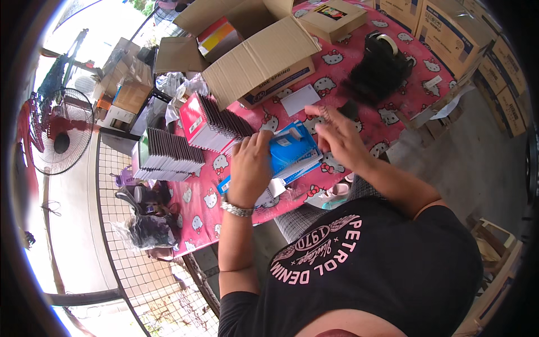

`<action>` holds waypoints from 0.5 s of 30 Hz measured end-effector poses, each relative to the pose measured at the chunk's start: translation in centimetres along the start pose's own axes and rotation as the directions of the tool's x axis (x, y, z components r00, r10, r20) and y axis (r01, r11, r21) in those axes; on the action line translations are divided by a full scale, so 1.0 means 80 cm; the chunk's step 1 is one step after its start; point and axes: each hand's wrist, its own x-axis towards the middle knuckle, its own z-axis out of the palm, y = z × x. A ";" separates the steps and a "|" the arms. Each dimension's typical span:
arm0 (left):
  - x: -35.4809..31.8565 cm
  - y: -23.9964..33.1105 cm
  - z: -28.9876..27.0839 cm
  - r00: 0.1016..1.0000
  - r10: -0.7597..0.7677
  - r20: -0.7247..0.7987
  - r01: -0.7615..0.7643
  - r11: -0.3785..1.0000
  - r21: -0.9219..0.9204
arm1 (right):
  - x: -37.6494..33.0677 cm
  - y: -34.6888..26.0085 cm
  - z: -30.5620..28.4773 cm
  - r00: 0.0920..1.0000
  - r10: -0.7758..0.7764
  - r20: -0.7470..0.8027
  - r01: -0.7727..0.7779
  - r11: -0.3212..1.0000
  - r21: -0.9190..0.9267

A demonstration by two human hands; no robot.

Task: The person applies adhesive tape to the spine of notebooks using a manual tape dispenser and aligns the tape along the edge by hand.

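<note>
Black shirt [359, 269] at 6 o'clock; left hand [250, 168] clamped on blue notebooks [292, 150], right hand [337, 135] loose atop at 2 o'clock—squaring stack, likely; firmer grip needed next.

The blue notebooks [292, 150] are looking like glossy-covered paper, and the red-covered stack [210, 122] is showing the same slick sheen. The tablecloth [387, 98] is coming across as smooth, shiny plastic with a cartoon print. The open box [264, 62] is plain matt cardboard, pretty rough. The wristband [237, 210] is glinting like metal, and the fence mesh [151, 281] is looking like thin wire.
</note>
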 end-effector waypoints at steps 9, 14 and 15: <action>0.006 0.007 0.028 0.994 0.042 -0.104 -0.046 0.998 -0.040 | 0.018 0.006 0.005 0.958 -0.128 0.258 0.102 0.989 0.111; 0.009 0.003 0.021 0.989 0.145 -0.042 -0.148 0.984 -0.096 | 0.052 -0.005 -0.017 0.861 -0.403 0.312 0.480 0.845 -0.234; 0.009 0.004 0.021 0.986 0.151 -0.065 -0.156 0.985 -0.080 | 0.053 -0.003 -0.019 0.860 -0.417 0.294 0.492 0.832 -0.257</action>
